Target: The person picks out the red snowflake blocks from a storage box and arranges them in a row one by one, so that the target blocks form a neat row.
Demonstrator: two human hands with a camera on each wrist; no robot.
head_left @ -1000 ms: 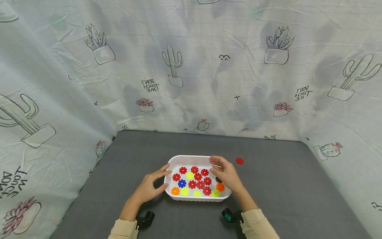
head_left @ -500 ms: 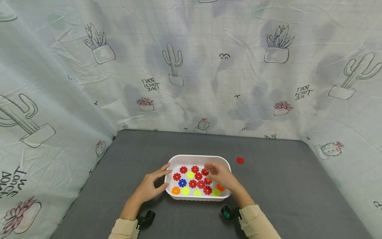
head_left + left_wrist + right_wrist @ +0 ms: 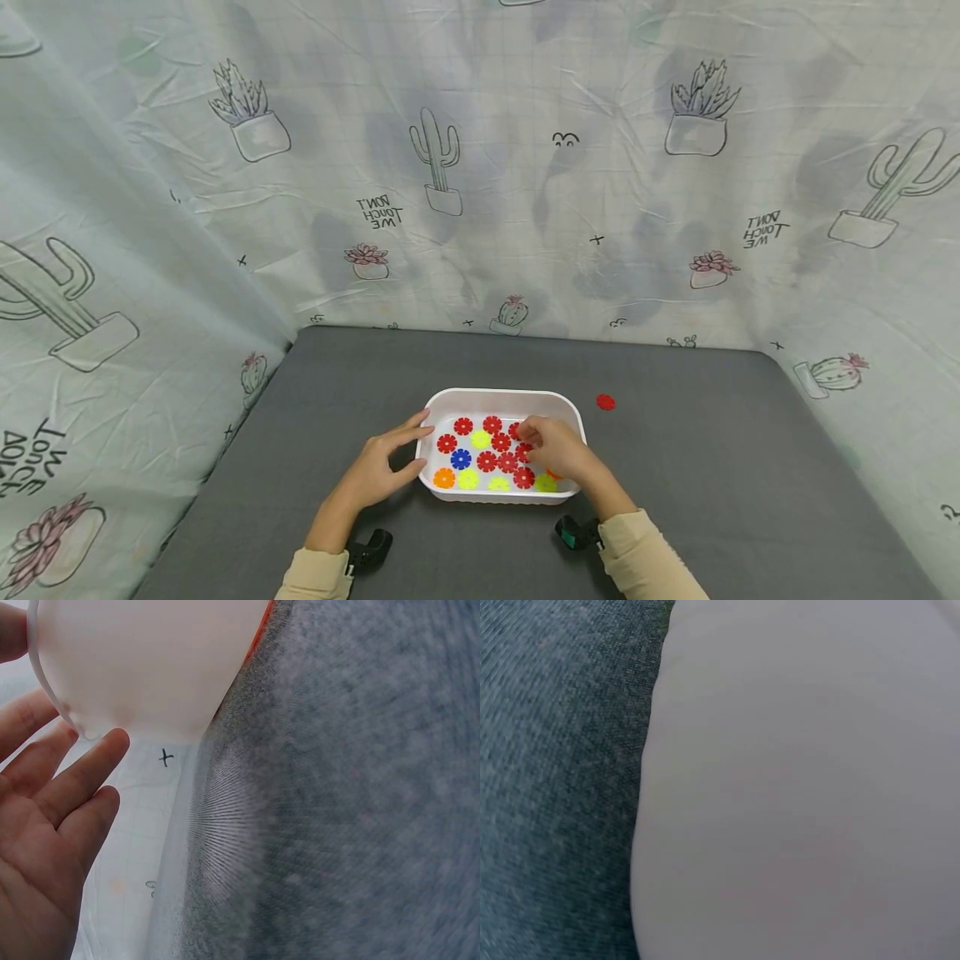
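Observation:
A white plastic tray [image 3: 495, 497] sits on the grey cloth with several round notched plastic discs lying in it. Most discs are red; others are yellow, orange and a blue disc [image 3: 461, 459]. My left hand [image 3: 375, 467] rests at the tray's left end, its fairly straight, spread fingers and thumb touching the rim; the left wrist view shows these fingers [image 3: 82, 776] against the wall. Inside the tray's right half, my right hand [image 3: 558, 448] has bent fingers down among red discs [image 3: 507, 462]. Its fingertips are partly hidden. The right wrist view shows only the tray's outer wall [image 3: 795, 787].
A single red disc [image 3: 605, 402] lies on the table outside the tray, beyond its right back corner. The grey table [image 3: 360, 367] ends at a patterned white curtain [image 3: 480, 233], which also hangs along both sides.
From the tray's right back rim, my right hand has come in and down over the discs, its fingers bending more and covering the dark and orange pieces. My left hand stays at the rim.

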